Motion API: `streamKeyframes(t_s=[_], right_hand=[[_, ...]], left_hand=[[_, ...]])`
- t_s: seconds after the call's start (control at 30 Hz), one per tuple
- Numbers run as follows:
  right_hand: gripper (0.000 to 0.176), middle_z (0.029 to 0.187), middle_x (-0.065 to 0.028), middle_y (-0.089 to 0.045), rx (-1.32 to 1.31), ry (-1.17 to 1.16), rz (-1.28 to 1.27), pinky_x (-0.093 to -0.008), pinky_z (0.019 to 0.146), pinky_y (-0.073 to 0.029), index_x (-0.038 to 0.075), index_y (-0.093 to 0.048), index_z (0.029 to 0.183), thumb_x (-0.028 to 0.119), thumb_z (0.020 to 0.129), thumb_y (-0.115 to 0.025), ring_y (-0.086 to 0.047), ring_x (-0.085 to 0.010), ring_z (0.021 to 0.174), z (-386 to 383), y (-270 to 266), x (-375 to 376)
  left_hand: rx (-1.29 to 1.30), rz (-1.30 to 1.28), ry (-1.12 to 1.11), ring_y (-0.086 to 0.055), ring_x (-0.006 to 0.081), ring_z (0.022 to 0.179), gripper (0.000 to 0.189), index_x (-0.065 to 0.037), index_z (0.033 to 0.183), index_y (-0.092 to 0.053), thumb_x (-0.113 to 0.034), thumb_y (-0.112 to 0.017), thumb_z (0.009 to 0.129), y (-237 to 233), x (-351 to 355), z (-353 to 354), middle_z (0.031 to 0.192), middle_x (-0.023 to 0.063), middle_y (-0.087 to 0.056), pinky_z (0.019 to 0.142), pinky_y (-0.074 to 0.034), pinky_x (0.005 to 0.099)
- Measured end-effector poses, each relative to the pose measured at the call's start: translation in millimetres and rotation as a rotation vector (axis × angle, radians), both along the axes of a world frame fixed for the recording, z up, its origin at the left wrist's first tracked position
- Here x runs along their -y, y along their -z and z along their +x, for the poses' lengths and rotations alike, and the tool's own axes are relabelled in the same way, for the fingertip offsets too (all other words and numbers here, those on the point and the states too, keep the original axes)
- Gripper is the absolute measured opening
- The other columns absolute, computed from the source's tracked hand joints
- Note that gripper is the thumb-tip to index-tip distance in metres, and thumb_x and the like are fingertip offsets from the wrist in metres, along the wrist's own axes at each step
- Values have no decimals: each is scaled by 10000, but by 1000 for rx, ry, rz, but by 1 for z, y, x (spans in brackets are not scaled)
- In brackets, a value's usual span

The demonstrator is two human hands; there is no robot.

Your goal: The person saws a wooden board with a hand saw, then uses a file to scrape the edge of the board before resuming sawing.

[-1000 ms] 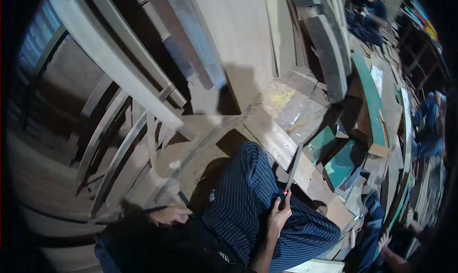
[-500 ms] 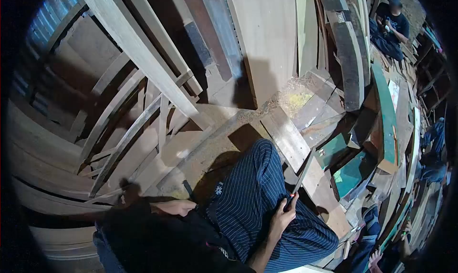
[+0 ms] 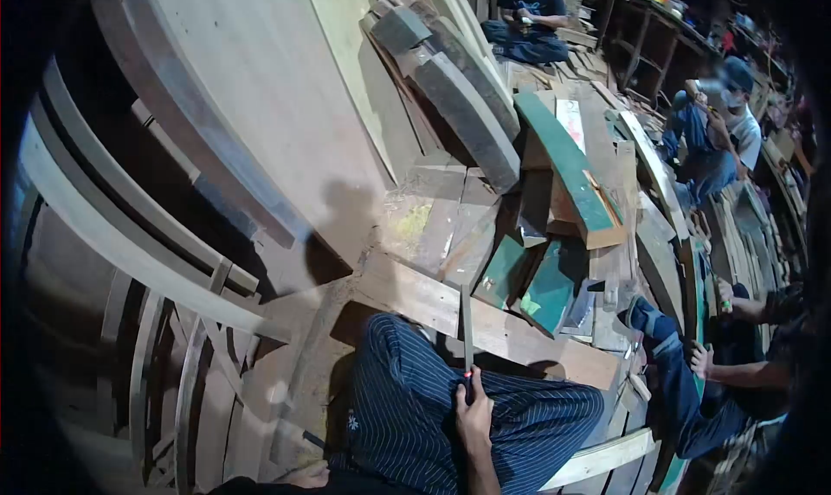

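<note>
My right hand (image 3: 474, 413) is closed around the dark handle of a long, narrow metal blade (image 3: 467, 331), with a small red spot near the grip. The blade points up and away over my striped trousers (image 3: 398, 382), its tip over a pale wooden plank (image 3: 502, 326) in front of my legs. At the bottom edge, my left hand (image 3: 307, 475) is only partly in view, fingers curled; what they hold, if anything, is hidden. Just beyond it lies a short dark object (image 3: 313, 440), whose kind I cannot make out.
Curved wooden frames (image 3: 147, 253) stand at left. A large wooden panel (image 3: 260, 88) leans ahead. Green-painted timber (image 3: 567, 166) and offcuts are heaped to the right. One person (image 3: 528, 19) sits at the back, another (image 3: 723, 131) at far right; a nearer person's hand (image 3: 701, 359) touches timber.
My view has swung to the right, bringing more co-workers into sight. The blade stays in my right hand and now points more upright. My left hand has slipped toward the bottom edge.
</note>
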State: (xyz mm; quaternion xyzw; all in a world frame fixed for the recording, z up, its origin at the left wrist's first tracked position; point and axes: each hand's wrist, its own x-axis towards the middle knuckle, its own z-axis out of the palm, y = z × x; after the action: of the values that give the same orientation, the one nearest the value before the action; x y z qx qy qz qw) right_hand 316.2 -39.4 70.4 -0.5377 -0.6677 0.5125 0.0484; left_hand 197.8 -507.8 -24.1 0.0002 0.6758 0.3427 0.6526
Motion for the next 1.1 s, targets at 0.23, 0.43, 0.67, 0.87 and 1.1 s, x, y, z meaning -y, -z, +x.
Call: streamKeyframes(t_s=[0.23,0.43,0.67,0.87,1.1], right_hand=[[539,1074,-355,-662,-76,2,86,-518,870,-502,97,-463,1510,181,996,-600,-642,-535,983,4,16,5],[536,1057,-363,-656,-77,-11,100,-524,874,-491,117,-452,1518,188,1005,-592,-647,-525,994,7,23,6],[541,845,-340,-633,-90,-30,171,-509,708,-489,113,-446,1521,173,1003,-590,-648,-495,745,7,26,5],[548,821,-326,-636,-105,-36,155,-514,694,-490,107,-434,1528,193,1008,-584,-617,-467,653,8,31,4],[564,1097,-365,-652,-79,-21,55,-539,886,-481,153,-410,1546,216,1012,-581,-633,-534,970,8,17,3]], left_hand=[[-81,-33,113,-527,95,1064,393,-39,1373,-517,-194,-556,1014,-75,-41,-21,1106,-4,-561,937,-398,235],[-7,-74,292,-526,107,1096,420,-41,1395,-504,-198,-569,1010,-132,-46,-49,1151,9,-562,960,-395,247],[49,-82,424,-525,122,1134,454,-44,1420,-488,-203,-583,1006,-159,-58,-63,1204,24,-562,986,-393,261],[18,57,473,-524,134,1167,484,-46,1442,-475,-208,-595,1003,-148,-97,-48,1249,38,-562,1008,-390,273],[114,-114,536,-522,149,1205,519,-49,1468,-459,-212,-610,999,-174,-72,-81,1302,53,-562,1034,-388,287]])
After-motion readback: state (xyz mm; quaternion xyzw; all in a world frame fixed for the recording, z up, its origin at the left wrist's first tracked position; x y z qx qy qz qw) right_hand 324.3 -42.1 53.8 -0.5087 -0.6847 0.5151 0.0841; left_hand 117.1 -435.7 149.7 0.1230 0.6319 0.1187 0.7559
